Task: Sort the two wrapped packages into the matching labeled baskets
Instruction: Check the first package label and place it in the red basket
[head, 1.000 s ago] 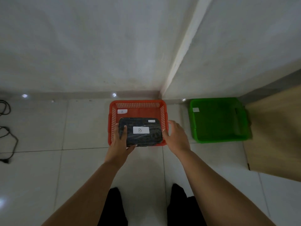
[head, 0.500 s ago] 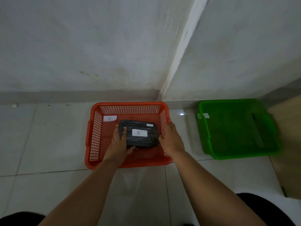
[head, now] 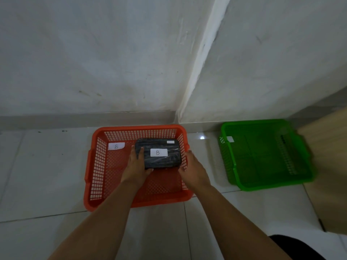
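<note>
Nearest: both forearms reach fwd over the tiled floor [head: 47,166] into the orange basket [head: 90,166]; dark clothing at the near right edge, prob a knee, can't tell.

Left hand [head: 136,166] on the left end of the black wrapped package [head: 158,153]; thumb lies on top, other digits seem tucked under the near left corner; grip closed on the pkg. Right hand [head: 191,166] flat against the right end, between the pkg and the basket's right wall; touching, but digits look fairly straight, more a steadying press than a full clamp.

Pkg carries a white "B" label [head: 158,152] on top; sits inside the basket's rim, toward the far right part; can't tell if it rests on the mesh floor or hangs just above it. Basket's own tag [head: 116,146] on the inner far-left wall reads "B"; so match looks correct.

Farther right, well apart: green basket [head: 232,171], small white tag [head: 230,139] on its left wall, letter unreadable; looks empty from here, though dim.

Status, my read: pkg B nearly placed, release pending; 2nd pkg not in view, so whether it's still to fetch can't be told; if green is indeed empty, that half remains.
</note>
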`<state>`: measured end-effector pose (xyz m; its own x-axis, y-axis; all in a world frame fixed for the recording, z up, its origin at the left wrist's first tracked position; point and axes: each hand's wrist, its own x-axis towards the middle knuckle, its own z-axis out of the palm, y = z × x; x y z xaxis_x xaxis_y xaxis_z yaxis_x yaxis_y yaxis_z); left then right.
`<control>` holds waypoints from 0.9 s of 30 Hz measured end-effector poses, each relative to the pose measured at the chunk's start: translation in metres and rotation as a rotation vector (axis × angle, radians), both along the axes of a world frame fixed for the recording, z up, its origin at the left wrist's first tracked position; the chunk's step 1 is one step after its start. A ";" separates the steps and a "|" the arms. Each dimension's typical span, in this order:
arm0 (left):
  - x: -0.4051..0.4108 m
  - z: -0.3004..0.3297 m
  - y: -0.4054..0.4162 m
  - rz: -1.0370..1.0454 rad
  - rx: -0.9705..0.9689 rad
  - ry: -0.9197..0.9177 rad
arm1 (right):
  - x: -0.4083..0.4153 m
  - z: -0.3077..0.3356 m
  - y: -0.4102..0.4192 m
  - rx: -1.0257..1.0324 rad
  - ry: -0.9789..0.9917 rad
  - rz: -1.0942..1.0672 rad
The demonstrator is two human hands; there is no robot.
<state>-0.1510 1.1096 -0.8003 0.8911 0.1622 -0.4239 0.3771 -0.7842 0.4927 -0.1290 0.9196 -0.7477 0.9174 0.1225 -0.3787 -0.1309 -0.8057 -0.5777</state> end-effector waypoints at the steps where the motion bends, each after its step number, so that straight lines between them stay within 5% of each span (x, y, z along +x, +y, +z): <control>1: 0.004 -0.001 -0.001 0.000 -0.003 -0.007 | 0.001 0.000 -0.001 0.003 0.002 0.003; 16: 0.020 -0.004 -0.014 0.029 0.064 0.082 | 0.004 0.005 -0.006 0.000 0.013 0.085; 27: 0.011 0.018 -0.011 0.079 0.097 -0.025 | 0.017 0.018 -0.002 -0.150 -0.087 0.127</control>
